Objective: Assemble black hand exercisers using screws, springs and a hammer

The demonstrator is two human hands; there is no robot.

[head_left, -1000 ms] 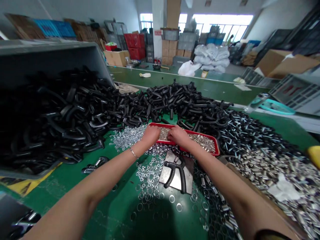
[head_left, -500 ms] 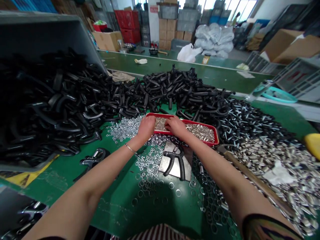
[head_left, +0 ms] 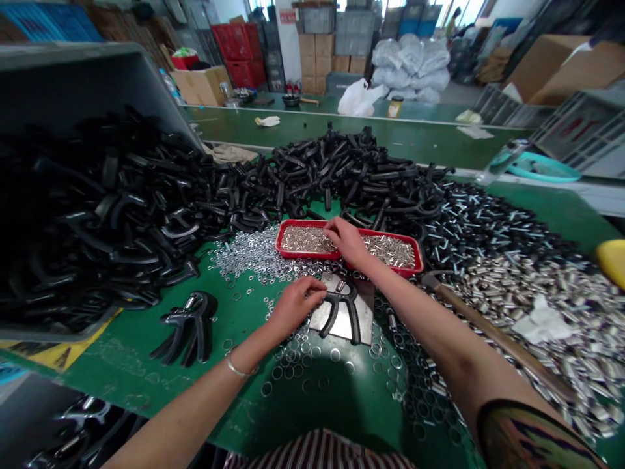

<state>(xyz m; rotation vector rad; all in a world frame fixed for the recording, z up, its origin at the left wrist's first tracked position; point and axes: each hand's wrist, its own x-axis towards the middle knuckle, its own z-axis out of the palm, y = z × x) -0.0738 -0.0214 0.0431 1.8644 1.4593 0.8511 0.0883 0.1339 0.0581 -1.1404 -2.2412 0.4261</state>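
My right hand [head_left: 347,240] reaches into a shallow red tray [head_left: 414,245] of small silver metal parts, its fingers curled down among them; what they pinch is hidden. My left hand [head_left: 296,303] rests nearer me, fingers bent, touching the left end of a black hand-grip part [head_left: 342,306] that lies on a grey metal plate [head_left: 364,319]. Loose silver washers [head_left: 293,355] and rings are scattered over the green table around both hands.
A big heap of black plastic handles [head_left: 146,195] spills from a tipped grey bin [head_left: 88,85] at left and back. Two assembled black grips [head_left: 188,326] lie at left. Silver bolts and sleeves [head_left: 527,286] cover the right side, with a wooden-handled hammer [head_left: 493,335].
My left hand has come out of the red tray and moved back toward me to the black grip on the metal plate. My right hand stays in the tray.
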